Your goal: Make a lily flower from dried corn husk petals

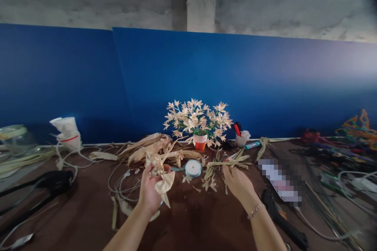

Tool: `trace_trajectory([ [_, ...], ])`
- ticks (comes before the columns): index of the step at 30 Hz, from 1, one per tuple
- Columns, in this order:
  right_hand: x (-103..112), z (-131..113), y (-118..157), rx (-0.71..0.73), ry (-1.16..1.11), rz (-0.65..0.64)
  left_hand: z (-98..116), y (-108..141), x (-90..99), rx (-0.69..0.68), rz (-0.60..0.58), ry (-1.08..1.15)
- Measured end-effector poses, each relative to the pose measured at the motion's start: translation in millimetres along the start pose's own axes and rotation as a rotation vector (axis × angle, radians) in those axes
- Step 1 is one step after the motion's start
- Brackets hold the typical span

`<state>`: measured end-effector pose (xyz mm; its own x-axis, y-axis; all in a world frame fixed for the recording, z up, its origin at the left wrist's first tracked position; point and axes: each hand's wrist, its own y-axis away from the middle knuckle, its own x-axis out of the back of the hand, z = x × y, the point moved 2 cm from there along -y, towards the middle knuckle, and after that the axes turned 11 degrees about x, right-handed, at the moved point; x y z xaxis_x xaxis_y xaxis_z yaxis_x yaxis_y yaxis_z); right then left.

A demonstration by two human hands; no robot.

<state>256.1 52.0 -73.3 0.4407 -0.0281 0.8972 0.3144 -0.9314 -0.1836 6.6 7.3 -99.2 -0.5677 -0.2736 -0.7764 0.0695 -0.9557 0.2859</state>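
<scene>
My left hand (150,190) is closed around a cream-coloured flower of dried husk (160,172), with a broad pale petal hanging below the fingers. My right hand (240,182) reaches down to a pile of dried husk strips (232,160), palm toward the table. Its fingertips are hidden, so I cannot see whether they grip anything. Between the hands stand a spool of pale ribbon (193,168) and several small loose husk flowers (209,183). Behind them, an orange-and-white cup (200,143) holds a bushy arrangement of cream flowers (194,119).
Dried husks (147,149) lie heaped at back left, beside white cables (125,188). A phone-like device with a blurred screen (279,182) and a black-handled tool (284,221) lie right. A white cup with tools (241,138) stands behind. Coloured cords (359,125) fill the far right.
</scene>
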Motion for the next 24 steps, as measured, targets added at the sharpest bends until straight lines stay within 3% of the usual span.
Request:
trace_trajectory([
  [2,2.6,-6.3,1.1,0.070,-0.163,0.011,-1.0,2.2,-2.1,-0.066,0.059,-0.034],
  [4,3.7,-13.8,4.5,0.132,-0.464,-0.023,-4.3,2.2,-3.2,-0.077,0.099,-0.079],
  [7,3.3,-26.0,11.4,0.205,-1.109,-0.189,-8.8,0.0,-3.7,-0.093,0.089,-0.114],
  [9,1.8,-32.1,14.7,0.208,-1.367,-0.265,-9.8,-1.6,-4.1,-0.124,0.063,-0.135],
  [12,-6.6,-41.1,17.0,0.247,-1.412,-0.349,-8.7,-3.0,-5.4,-0.190,0.023,-0.140],
  [17,-34.3,-61.3,21.8,0.272,-1.182,-0.577,-7.2,-3.9,-7.8,-0.208,-0.036,-0.147],
  [21,-54.5,-76.2,22.1,0.253,-1.158,-0.569,-12.0,-2.6,-7.0,-0.138,0.010,-0.114],
  [24,-66.5,-86.2,18.1,0.248,-1.180,-0.506,-19.1,-1.3,-7.6,-0.020,-0.045,-0.089],
])
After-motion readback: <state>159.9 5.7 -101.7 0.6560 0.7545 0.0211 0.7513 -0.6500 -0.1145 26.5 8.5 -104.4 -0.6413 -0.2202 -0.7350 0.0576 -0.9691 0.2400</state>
